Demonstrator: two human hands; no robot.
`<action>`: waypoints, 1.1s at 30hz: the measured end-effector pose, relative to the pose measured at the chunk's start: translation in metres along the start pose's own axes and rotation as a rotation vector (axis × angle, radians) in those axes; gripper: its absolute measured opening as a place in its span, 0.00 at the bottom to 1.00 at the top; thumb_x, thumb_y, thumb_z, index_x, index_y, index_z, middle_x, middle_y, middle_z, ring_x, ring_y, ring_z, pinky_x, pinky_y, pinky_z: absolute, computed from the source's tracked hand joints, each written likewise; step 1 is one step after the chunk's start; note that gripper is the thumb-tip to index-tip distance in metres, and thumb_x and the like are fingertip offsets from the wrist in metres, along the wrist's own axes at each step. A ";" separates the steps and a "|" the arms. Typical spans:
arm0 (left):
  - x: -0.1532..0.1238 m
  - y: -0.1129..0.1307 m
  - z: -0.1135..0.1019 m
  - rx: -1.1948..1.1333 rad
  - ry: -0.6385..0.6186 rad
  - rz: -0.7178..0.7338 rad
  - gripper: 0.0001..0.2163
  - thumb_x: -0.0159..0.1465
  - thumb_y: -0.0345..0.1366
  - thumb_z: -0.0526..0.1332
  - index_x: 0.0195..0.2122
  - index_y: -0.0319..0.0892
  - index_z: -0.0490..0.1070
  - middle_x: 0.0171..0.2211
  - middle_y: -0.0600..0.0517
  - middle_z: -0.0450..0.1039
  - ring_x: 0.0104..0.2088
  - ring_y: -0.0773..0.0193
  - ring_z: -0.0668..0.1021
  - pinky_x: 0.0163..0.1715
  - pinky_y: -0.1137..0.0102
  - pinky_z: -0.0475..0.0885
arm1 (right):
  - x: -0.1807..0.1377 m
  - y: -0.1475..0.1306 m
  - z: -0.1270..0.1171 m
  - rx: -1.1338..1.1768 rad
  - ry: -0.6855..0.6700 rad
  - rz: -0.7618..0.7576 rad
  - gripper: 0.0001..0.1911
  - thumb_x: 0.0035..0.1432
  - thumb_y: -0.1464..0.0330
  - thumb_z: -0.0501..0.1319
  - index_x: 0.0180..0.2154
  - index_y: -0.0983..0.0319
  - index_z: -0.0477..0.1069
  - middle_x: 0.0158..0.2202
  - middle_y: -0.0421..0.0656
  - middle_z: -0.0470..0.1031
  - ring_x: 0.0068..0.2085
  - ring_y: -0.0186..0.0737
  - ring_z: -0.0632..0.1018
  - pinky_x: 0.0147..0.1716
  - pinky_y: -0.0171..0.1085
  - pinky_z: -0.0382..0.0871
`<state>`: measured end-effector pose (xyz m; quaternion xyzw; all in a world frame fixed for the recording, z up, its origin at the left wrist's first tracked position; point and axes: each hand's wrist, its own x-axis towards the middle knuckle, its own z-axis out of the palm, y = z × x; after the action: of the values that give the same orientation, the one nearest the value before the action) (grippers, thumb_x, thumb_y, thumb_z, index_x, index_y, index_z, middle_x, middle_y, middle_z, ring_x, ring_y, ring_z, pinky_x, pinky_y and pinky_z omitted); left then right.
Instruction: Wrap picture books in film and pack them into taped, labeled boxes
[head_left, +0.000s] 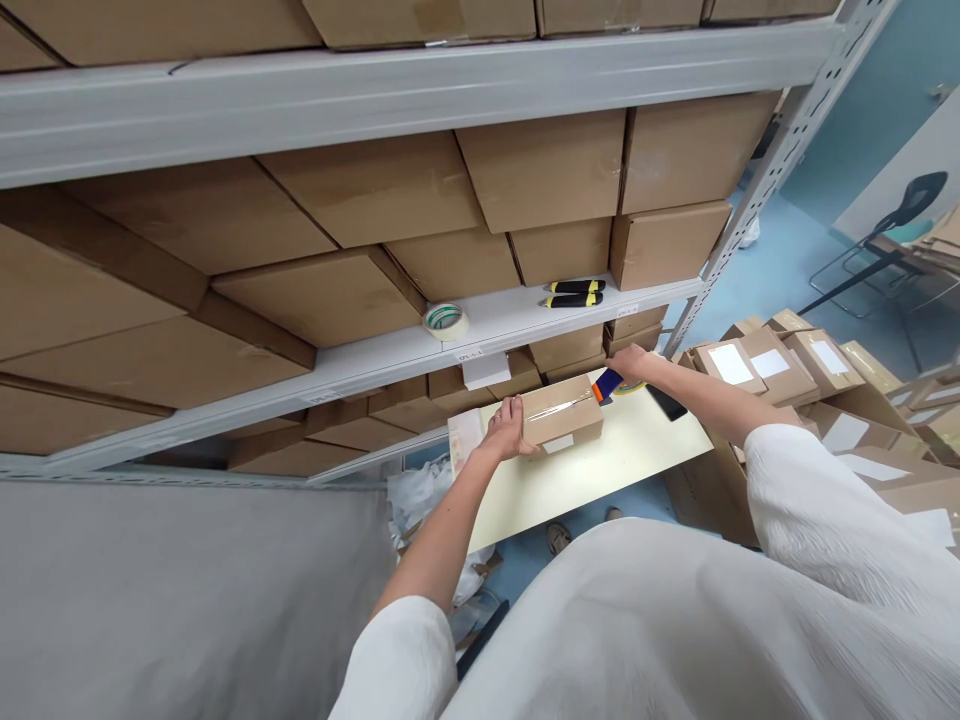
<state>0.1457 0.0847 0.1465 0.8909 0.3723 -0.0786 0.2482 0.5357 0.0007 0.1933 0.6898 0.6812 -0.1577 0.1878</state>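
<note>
A small cardboard box (574, 418) lies on a pale yellow tabletop (540, 505), with clear shiny tape along its top and a white label on its near side. My left hand (507, 430) grips the box's left end, fingers over the top and thumb along the near side. In my right hand (630, 365) is a blue and orange tape dispenser (606, 384), held against the right end of the box. Part of a yellow-edged tape roll shows under that hand. A dark flat object (666, 402) lies just right of the dispenser, partly hidden by my forearm.
A metal shelf (510, 310) full of cardboard boxes rises behind the table. On its edge sit a tape roll (446, 321) and two yellow-black utility knives (574, 293). Labelled boxes (772, 365) are piled to the right. Plastic bags (420, 495) lie below left.
</note>
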 end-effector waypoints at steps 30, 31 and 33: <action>0.005 -0.011 0.017 -0.026 0.047 0.068 0.70 0.45 0.57 0.79 0.80 0.44 0.37 0.78 0.31 0.42 0.74 0.27 0.58 0.69 0.45 0.61 | -0.071 -0.040 0.164 0.432 0.048 0.517 0.26 0.70 0.63 0.60 0.66 0.65 0.66 0.64 0.60 0.74 0.63 0.57 0.75 0.57 0.46 0.70; 0.004 -0.010 0.017 -0.029 0.047 0.067 0.70 0.45 0.57 0.79 0.80 0.44 0.37 0.78 0.32 0.42 0.74 0.28 0.58 0.70 0.45 0.61 | -0.071 -0.044 0.168 0.429 0.043 0.524 0.26 0.70 0.63 0.60 0.65 0.65 0.67 0.65 0.60 0.74 0.63 0.56 0.76 0.57 0.45 0.70; 0.002 -0.010 0.016 -0.032 0.048 0.068 0.69 0.46 0.58 0.78 0.80 0.45 0.36 0.79 0.32 0.41 0.74 0.28 0.58 0.70 0.45 0.61 | -0.070 -0.051 0.175 0.436 0.019 0.533 0.26 0.69 0.62 0.62 0.64 0.65 0.68 0.63 0.60 0.75 0.62 0.56 0.77 0.56 0.44 0.70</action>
<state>0.1409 0.0836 0.1279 0.9004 0.3490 -0.0429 0.2561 0.4898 -0.1433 0.0702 0.8690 0.4288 -0.2385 0.0643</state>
